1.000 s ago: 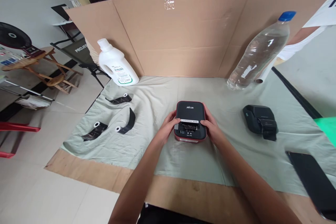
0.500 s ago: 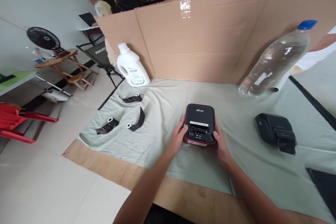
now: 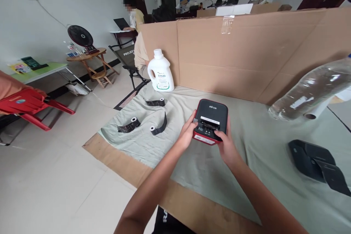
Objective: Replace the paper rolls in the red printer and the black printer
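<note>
Between my hands is a small black and red label printer [image 3: 211, 117], tilted so that its top faces me. My left hand [image 3: 188, 129] grips its left side, with the thumb near the front corner. Around the right side wraps my right hand [image 3: 226, 142], its thumb lying on the front panel by the small buttons. Left of the printer, three rolls of black labels lie on the cloth: one at the back [image 3: 155, 102], one at the left [image 3: 129, 125] and one nearer the printer [image 3: 159, 126]. A second black printer [image 3: 312, 161] sits to the right, a dark strip hanging from it.
A white jug [image 3: 161, 71] stands at the back left, against a cardboard screen [image 3: 241, 51]. At the right a large clear bottle [image 3: 309, 89] leans over a white roll. The table [image 3: 115, 161] has a bare wooden front edge. A person [image 3: 134, 14] sits beyond the screen.
My hands have raised the printer off the cloth and tilted it. My right thumb has moved from its side onto the front panel. The view has swung left.
</note>
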Demonstrator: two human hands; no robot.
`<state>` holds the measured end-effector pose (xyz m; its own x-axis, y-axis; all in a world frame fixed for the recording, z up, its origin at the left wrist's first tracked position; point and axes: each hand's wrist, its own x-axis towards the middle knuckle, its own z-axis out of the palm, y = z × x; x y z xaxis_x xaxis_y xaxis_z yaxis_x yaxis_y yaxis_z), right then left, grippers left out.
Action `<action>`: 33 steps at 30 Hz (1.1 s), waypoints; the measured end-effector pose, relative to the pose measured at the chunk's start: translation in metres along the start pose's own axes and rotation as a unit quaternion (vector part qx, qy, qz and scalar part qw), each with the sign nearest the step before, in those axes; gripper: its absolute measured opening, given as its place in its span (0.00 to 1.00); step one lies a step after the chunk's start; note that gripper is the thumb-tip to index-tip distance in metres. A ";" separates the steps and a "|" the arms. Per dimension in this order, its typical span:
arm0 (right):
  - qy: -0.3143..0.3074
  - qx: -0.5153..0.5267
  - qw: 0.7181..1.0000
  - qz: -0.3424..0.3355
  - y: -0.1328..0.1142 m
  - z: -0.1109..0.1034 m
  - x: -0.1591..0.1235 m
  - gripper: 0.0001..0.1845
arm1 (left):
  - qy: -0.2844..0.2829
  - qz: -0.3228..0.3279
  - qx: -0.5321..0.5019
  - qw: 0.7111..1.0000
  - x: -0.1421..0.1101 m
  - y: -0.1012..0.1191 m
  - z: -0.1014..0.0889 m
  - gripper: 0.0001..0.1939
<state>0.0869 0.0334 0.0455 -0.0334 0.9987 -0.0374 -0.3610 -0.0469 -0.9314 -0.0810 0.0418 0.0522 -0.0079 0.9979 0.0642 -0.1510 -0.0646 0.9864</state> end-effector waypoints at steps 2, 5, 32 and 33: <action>0.005 0.023 1.000 0.013 -0.002 0.016 0.013 0.50 | -0.010 -0.018 0.005 1.000 0.015 0.010 -0.015 0.33; 0.005 0.035 0.999 0.036 0.002 0.026 0.022 0.48 | -0.033 -0.067 0.003 0.997 0.031 0.014 -0.031 0.35; 0.110 0.000 0.993 0.033 -0.015 -0.015 -0.014 0.45 | -0.010 -0.112 0.725 0.679 0.141 0.050 -0.193 0.24; 0.107 0.003 0.994 0.032 -0.015 -0.011 -0.012 0.45 | -0.011 -0.107 0.731 0.674 0.135 0.050 -0.196 0.24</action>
<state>0.1028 0.0227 0.0563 0.1417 0.9747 -0.1731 -0.3696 -0.1102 -0.9226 -0.2836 0.1732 0.0804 -0.1243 0.9854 -0.1165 0.9888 0.1327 0.0678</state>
